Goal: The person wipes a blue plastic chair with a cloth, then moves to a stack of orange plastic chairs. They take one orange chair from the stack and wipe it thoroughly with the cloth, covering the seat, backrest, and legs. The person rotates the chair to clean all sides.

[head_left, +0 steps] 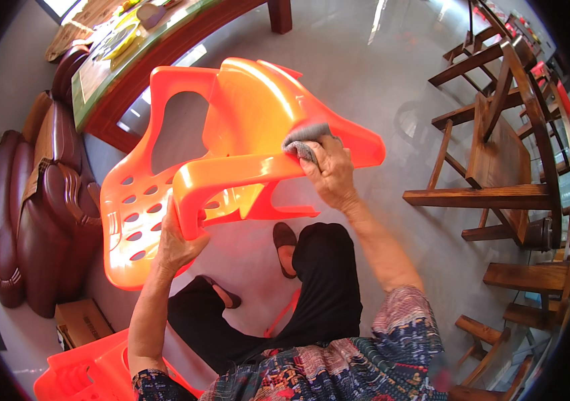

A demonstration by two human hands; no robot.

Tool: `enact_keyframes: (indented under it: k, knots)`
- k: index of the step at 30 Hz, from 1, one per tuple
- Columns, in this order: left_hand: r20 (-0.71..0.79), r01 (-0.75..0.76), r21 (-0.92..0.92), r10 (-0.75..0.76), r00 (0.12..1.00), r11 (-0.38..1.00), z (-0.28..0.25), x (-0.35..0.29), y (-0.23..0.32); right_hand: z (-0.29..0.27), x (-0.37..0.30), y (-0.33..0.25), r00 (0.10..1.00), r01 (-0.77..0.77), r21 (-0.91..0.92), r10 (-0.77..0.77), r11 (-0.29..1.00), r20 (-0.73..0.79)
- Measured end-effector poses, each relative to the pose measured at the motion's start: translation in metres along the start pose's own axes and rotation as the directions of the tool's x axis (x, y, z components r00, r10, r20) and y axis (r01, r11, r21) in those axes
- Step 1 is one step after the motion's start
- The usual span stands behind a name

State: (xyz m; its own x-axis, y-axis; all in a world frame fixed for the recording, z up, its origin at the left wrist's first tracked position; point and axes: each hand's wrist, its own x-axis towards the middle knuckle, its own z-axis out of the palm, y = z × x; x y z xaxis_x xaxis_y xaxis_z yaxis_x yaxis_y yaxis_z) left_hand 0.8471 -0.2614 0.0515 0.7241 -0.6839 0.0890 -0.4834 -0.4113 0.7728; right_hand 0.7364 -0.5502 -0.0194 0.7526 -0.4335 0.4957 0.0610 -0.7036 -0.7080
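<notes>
An orange plastic armchair [251, 107] lies tipped over in front of me, its perforated back panel toward the left. My left hand [179, 242] grips the front end of its near armrest, fingers wrapped round the plastic. A grey cloth [306, 135] is pinched in my right hand [330, 172] and pressed on the chair where the near armrest meets the body. Part of the left fingers is hidden behind the armrest.
A brown leather sofa [51, 200] stands at the left, with a cardboard box [84, 319] by it. Behind the chair is a wooden table [107, 110]. Wooden chairs [499, 144] crowd the right side. Another orange plastic chair [87, 367] is at lower left.
</notes>
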Motion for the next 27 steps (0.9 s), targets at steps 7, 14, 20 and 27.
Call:
enact_keyframes:
  k: [7,14,20,27]
  knots:
    - [0.047,-0.076,0.047,0.074,0.996,0.996,0.012,0.023,-0.029,-0.006,-0.055,0.142,0.895,-0.443,-0.183,0.445,0.877,-0.033]
    - [0.135,-0.19,0.107,0.175,0.975,0.976,0.012,0.061,-0.01,0.015,-0.079,0.183,0.563,-0.74,0.503,0.82,0.447,0.099]
    - [0.204,-0.209,0.108,0.184,0.961,0.972,-0.005,0.103,0.009,0.039,-0.064,0.171,0.705,-0.629,0.393,0.705,0.671,-0.076]
    - [0.356,-0.236,0.223,0.146,0.923,0.946,-0.01,0.12,0.016,0.082,-0.07,0.154,0.52,-0.787,0.471,0.84,0.4,0.156]
